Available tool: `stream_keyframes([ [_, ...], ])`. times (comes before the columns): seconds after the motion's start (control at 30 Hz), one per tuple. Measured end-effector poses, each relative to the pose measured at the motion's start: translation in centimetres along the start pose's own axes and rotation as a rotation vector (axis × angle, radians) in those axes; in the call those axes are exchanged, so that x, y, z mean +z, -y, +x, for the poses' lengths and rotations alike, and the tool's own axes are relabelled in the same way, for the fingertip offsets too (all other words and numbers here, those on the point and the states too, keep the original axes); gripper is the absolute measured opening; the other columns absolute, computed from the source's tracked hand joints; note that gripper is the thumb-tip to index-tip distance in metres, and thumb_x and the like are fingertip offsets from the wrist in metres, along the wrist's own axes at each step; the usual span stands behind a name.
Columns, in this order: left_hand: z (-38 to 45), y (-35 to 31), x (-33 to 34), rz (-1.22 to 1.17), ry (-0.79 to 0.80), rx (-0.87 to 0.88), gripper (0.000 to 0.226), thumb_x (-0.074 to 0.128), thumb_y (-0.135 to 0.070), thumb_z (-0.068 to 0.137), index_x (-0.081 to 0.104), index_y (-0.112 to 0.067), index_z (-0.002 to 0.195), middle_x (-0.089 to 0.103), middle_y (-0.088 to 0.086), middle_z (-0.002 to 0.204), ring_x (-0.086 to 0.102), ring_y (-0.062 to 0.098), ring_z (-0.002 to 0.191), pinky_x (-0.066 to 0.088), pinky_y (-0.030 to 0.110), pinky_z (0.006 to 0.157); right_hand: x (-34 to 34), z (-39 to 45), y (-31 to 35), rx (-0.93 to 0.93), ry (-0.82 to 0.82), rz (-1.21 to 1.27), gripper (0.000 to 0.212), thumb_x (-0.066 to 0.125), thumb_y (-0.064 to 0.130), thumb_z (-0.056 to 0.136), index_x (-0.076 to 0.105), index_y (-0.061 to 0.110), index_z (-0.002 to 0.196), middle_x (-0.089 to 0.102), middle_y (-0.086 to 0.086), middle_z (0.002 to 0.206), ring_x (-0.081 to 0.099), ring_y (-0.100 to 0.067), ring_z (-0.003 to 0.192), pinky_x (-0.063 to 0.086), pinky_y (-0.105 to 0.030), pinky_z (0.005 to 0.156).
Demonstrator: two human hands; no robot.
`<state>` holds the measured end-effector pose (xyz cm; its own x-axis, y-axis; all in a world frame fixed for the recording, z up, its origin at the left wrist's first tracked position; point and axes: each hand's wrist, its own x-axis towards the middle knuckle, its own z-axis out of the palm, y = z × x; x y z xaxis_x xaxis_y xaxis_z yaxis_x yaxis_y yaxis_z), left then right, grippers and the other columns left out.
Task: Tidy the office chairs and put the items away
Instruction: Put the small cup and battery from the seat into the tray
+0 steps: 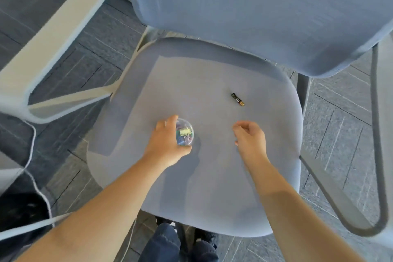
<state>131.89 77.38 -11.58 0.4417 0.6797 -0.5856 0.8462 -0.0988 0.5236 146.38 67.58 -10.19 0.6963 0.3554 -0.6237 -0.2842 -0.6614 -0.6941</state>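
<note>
A grey-blue office chair fills the view, its seat [191,187] facing me and its mesh backrest [255,6] behind. On the seat's left middle stands a small clear round container [185,132] holding coloured binder clips. My left hand [165,144] wraps around it from the left, fingers over the top and thumb below. A small black and gold battery [237,99] lies on the seat, right of centre. My right hand [251,137] hovers just below the battery, apart from it, fingers curled loosely and holding nothing.
The chair's left armrest [53,38] and right arm frame [340,198] flank the seat. A second chair's edge [17,166] with a white cord lies at the lower left. Grey carpet tiles cover the floor; my legs and shoes [180,242] are below the seat's front edge.
</note>
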Motion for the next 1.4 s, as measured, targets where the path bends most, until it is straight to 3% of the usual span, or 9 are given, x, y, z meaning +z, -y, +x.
stream_keyframes([
  [0.17,4.6,-3.2,-2.1,-0.156,-0.065,0.119,0.079,0.072,-0.020,0.072,0.027,-0.021,0.138,0.036,0.002,0.139,0.036,0.017,0.127,0.025,0.019,0.084,0.8,5.0,1.5,-0.129,-0.139,-0.243,0.042,0.049,0.013,0.088,0.046,0.011,0.130,0.046,-0.009,0.133,0.049,-0.026,0.114,0.035,-0.022,0.074],
  [0.27,6.7,-3.6,-2.1,-0.179,-0.074,0.145,0.082,0.072,-0.021,0.072,0.025,-0.024,0.139,0.035,0.002,0.141,0.037,0.016,0.126,0.025,0.017,0.083,1.7,7.7,1.4,-0.175,-0.174,-0.388,0.043,0.048,0.009,0.086,0.046,0.009,0.129,0.043,-0.015,0.133,0.038,-0.031,0.123,0.034,-0.029,0.094],
  [0.5,7.8,-2.8,-2.1,-0.226,-0.101,0.170,0.083,0.073,-0.021,0.072,0.025,-0.025,0.139,0.033,-0.001,0.143,0.035,0.014,0.127,0.020,0.006,0.070,2.9,9.6,1.2,-0.211,-0.220,-0.702,0.028,0.049,0.011,0.089,0.054,0.000,0.115,0.048,-0.020,0.125,0.042,-0.035,0.117,0.040,-0.036,0.086],
  [0.77,2.1,-1.5,-5.8,-0.304,-0.145,0.098,0.081,0.075,-0.020,0.068,0.031,-0.022,0.136,0.038,0.003,0.138,0.039,0.016,0.124,0.027,0.018,0.086,3.8,2.7,4.7,-0.292,-0.038,-0.372,0.022,0.051,0.015,0.090,0.055,0.002,0.106,0.055,0.002,0.077,0.049,-0.019,0.079,0.037,-0.026,0.063],
  [0.9,-3.5,-0.3,-8.0,-0.362,-0.219,0.033,0.080,0.078,-0.024,0.061,0.037,-0.023,0.130,0.044,-0.003,0.129,0.045,0.014,0.115,0.034,0.025,0.085,4.0,-2.5,7.2,-0.395,0.102,-0.327,0.026,0.053,0.014,0.089,0.057,0.006,0.113,0.054,0.000,0.092,0.049,-0.015,0.085,0.040,-0.019,0.063],
  [1.0,-8.3,1.0,-9.3,-0.390,-0.291,-0.002,0.079,0.074,-0.038,0.049,0.046,-0.022,0.121,0.053,0.000,0.123,0.053,0.019,0.112,0.046,0.032,0.084,4.5,-6.4,8.4,-0.474,0.203,-0.324,0.024,0.055,0.012,0.087,0.059,0.004,0.109,0.054,0.000,0.088,0.049,-0.015,0.082,0.037,-0.004,0.048],
  [1.1,-13.8,3.0,-10.1,-0.452,-0.425,-0.057,0.074,0.079,-0.028,0.059,0.045,-0.021,0.124,0.049,-0.006,0.120,0.051,0.015,0.107,0.044,0.016,0.068,5.7,-10.7,9.1,-0.547,0.323,-0.345,0.020,0.056,0.009,0.085,0.059,0.004,0.105,0.048,0.009,0.071,0.047,-0.009,0.066,0.036,-0.001,0.045],
  [1.27,-24.0,7.8,-11.4,-0.536,-0.634,-0.171,0.062,0.075,-0.020,0.068,0.046,-0.020,0.122,0.049,-0.003,0.122,0.052,0.014,0.099,0.041,0.011,0.054,8.9,-19.7,9.3,-0.702,0.521,-0.426,0.022,0.061,0.008,0.082,0.060,0.003,0.104,0.052,0.008,0.074,0.049,-0.012,0.078,0.036,-0.016,0.063],
  [1.4,-32.5,12.0,-12.6,-0.564,-0.780,-0.261,0.056,0.076,-0.020,0.067,0.051,-0.020,0.117,0.053,-0.002,0.122,0.052,0.014,0.099,0.037,0.016,0.062,12.2,-27.8,8.4,-0.802,0.692,-0.485,0.020,0.063,0.007,0.080,0.061,0.004,0.099,0.056,0.000,0.090,0.051,-0.012,0.087,0.035,-0.022,0.077],
])
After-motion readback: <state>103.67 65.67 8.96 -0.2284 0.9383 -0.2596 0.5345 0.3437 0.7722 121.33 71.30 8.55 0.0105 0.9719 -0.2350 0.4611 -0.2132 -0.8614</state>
